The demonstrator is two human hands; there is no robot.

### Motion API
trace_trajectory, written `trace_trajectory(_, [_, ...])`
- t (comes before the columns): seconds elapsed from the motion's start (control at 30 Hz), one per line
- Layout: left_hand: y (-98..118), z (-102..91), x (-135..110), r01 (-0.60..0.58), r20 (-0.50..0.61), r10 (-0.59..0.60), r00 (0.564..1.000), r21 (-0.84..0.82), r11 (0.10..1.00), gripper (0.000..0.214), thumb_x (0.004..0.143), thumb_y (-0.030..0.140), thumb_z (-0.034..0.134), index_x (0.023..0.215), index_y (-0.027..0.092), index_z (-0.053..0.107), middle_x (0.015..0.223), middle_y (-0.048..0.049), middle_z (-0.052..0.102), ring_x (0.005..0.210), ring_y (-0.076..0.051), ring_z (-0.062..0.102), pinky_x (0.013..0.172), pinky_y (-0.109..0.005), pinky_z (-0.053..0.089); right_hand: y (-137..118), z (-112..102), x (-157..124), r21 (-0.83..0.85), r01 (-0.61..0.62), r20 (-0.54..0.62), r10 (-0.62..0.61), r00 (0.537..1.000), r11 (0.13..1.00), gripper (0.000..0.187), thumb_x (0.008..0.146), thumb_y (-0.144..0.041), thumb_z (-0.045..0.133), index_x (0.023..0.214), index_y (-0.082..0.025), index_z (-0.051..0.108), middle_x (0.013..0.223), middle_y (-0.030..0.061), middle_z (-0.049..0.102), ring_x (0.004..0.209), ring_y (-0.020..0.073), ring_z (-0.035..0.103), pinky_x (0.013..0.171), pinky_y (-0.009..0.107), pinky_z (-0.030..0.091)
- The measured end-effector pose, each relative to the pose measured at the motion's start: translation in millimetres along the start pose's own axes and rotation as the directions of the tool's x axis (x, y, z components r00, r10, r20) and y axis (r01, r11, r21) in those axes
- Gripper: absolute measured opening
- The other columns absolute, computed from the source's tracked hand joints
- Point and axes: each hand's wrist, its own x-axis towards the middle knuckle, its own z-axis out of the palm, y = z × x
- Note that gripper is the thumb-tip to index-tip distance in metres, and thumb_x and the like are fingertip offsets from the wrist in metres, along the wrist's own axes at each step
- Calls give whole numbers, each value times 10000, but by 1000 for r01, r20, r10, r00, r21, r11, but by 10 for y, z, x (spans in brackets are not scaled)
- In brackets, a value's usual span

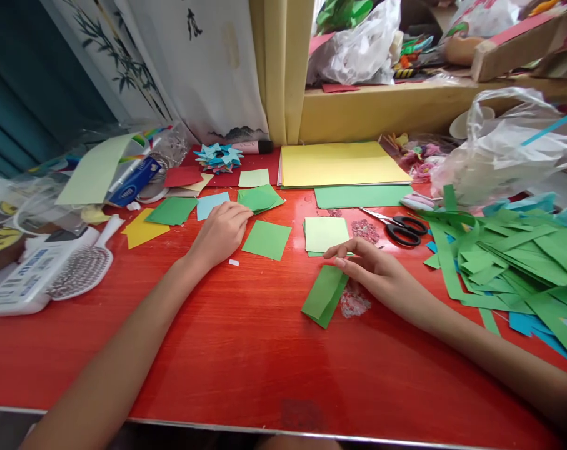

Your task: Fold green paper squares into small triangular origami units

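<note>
On the glossy red surface (208, 369), the left hand (224, 230), fingers bunched, touches stacked green paper squares (263, 198); the right hand (376, 267), fingers slightly parted, touches a folded green paper rectangle (323, 294); grips unclear.

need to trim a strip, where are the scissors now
In the head view, the scissors lie right of the pale green paper stack on the red table, beyond the right hand.

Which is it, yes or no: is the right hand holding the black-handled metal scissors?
No, the black-handled metal scissors lie on the red table, while the right hand touches folded green paper.
</note>
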Motion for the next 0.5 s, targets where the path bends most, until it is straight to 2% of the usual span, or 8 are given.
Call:
trace_trajectory(0.1, [-33,-76,20,5,-43,-5,999,-7,1000,333,892,198,324,1057,148,609,1082,-75,632,1057,-206,495,941,-384,380,22,-10,0,-25,-19,10,19,1000,1000,189,885,-405,446,870,-219,476,1010,44,548,782,165,532,549,259,389])
trace_trajectory(0.2, [-87,-261,39,27,-118,-28,993,-11,1000,310,892,231,357,1021,147,626,1068,-56,644,1036,-187,504,948,-355,391,37,-25,-5,-82,-41,0,41,999,996,193,885,-403,446,927,-222,498,899,38,553,716,159,519,541,266,389])
trace_trajectory(0.3, [-184,-524,21,118,-182,-110,977,30,993,310,897,270,359,1064,172,601,1129,-26,612,1063,-186,495,957,-370,391,30,-23,-11,-109,-57,4,58,998,992,195,887,-397,447,970,-229,502,776,9,517,602,128,461,502,254,366])
trace_trajectory(0.33, [-229,-608,2,174,-246,-155,957,57,983,308,897,282,350,1044,205,609,1116,-9,617,1052,-187,502,948,-371,398,20,-15,-13,-98,-57,4,58,998,993,189,887,-390,450,975,-230,500,753,2,503,577,120,443,489,249,359])
trace_trajectory(0.43, [-402,-773,-91,344,-333,-279,901,154,926,319,881,273,319,968,245,624,1087,14,617,1071,-214,490,932,-434,384,-26,35,-19,57,-29,-18,30,999,998,159,880,-341,478,996,-232,471,869,16,520,622,115,480,527,243,409])
trace_trajectory(0.5, [-535,-789,-166,378,-281,-335,899,112,919,307,839,240,329,814,232,635,947,-26,646,1108,-271,452,908,-522,339,-63,76,-26,193,-15,-25,21,999,981,167,872,-299,495,1018,-238,440,1029,35,509,731,124,531,617,251,458])
